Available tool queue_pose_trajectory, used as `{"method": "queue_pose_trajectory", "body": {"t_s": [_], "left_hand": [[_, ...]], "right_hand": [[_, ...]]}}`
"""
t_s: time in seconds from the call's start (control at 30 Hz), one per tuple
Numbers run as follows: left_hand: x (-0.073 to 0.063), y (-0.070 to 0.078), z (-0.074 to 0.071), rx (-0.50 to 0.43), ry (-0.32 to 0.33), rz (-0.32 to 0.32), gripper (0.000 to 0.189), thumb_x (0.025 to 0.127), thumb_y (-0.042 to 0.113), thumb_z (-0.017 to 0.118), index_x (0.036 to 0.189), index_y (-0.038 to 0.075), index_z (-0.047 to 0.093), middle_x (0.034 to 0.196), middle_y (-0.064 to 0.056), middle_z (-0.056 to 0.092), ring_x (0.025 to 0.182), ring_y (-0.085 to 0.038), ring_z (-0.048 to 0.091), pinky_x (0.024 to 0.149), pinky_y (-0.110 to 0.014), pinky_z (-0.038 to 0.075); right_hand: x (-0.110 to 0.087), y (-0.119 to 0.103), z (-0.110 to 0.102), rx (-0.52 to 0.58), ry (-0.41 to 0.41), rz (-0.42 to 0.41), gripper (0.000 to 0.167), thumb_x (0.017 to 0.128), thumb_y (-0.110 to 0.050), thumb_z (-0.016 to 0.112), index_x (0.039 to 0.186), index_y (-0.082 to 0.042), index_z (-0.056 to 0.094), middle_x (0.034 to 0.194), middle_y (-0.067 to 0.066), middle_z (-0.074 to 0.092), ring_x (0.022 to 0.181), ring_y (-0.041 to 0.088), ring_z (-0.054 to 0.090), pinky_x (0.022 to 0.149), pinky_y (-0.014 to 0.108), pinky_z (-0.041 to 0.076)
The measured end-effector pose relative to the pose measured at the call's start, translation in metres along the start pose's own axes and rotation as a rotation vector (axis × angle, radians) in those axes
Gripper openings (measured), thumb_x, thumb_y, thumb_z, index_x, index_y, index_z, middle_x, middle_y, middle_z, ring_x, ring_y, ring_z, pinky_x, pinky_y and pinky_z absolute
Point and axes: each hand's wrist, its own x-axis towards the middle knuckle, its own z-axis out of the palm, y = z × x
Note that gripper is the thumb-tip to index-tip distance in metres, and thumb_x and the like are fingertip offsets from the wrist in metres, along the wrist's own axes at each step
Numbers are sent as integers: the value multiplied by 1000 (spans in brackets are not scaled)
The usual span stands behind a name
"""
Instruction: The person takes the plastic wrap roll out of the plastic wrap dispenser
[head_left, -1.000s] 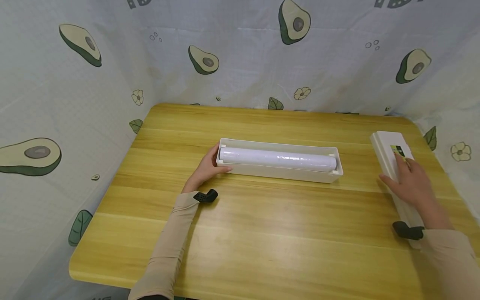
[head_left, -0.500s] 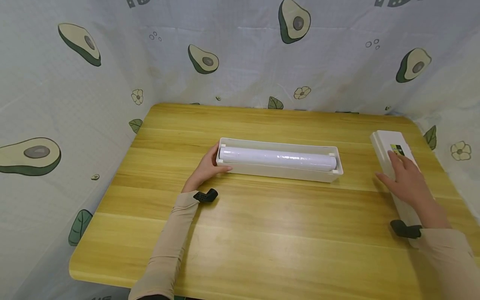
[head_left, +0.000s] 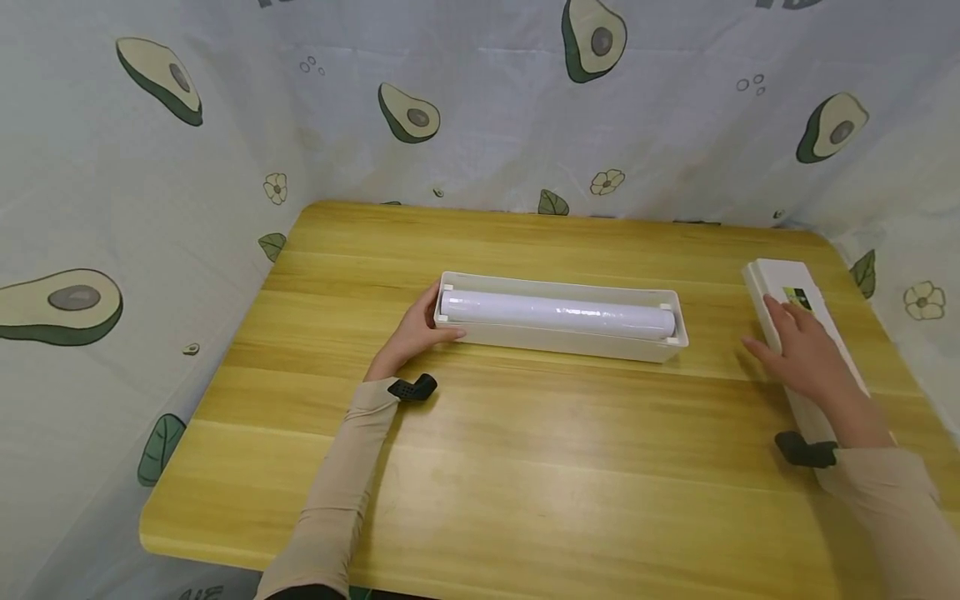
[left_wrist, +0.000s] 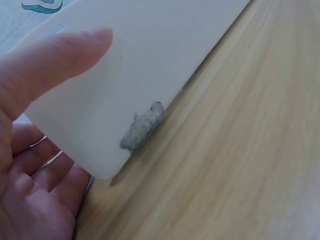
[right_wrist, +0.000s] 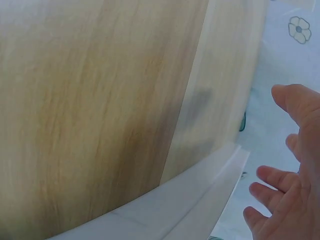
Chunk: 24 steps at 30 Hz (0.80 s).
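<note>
A long white plastic box (head_left: 562,340) lies lengthwise at mid-table with no lid on it. Inside it sits a shiny white roll (head_left: 555,313) that looks like cling film. My left hand (head_left: 417,327) grips the box's left end, thumb on the front wall and fingers round the end. The left wrist view shows a grey patch (left_wrist: 142,129) low on that wall. At the right lies a long white lid (head_left: 787,279) with a green and yellow label (head_left: 798,298). Over it hangs my right hand (head_left: 813,358), fingers loosely spread and holding nothing.
Both things rest on a wooden table (head_left: 570,467) with rounded corners. A pale cloth curtain (head_left: 487,108) printed with avocados hangs behind the table and along its sides. The lid lies near the table's right edge.
My right hand has lifted off the lid and shifted a little left, uncovering more of the label. The left hand, box and roll stay in place.
</note>
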Motion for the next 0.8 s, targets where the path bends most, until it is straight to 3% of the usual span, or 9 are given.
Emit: {"method": "queue_pose_trajectory", "body": {"t_s": [0.3, 0.8], "left_hand": [[1, -1, 0, -6, -3, -5, 92, 77, -1, 73, 150, 24, 22, 136, -14, 44, 115, -21, 50, 89, -25, 51], [0, -3, 0, -10, -4, -10, 92, 77, 0, 73, 149, 25, 22, 138, -11, 43, 119, -23, 49, 93, -29, 50]], "right_hand": [[4, -9, 1, -5, -7, -27, 74, 97, -31, 49, 149, 4, 8, 135, 45, 25, 117, 61, 27, 91, 70, 25], [5, -20, 1, 43, 44, -45, 71, 95, -30, 53, 149, -2, 17, 139, 39, 30, 124, 56, 28, 96, 69, 25]]}}
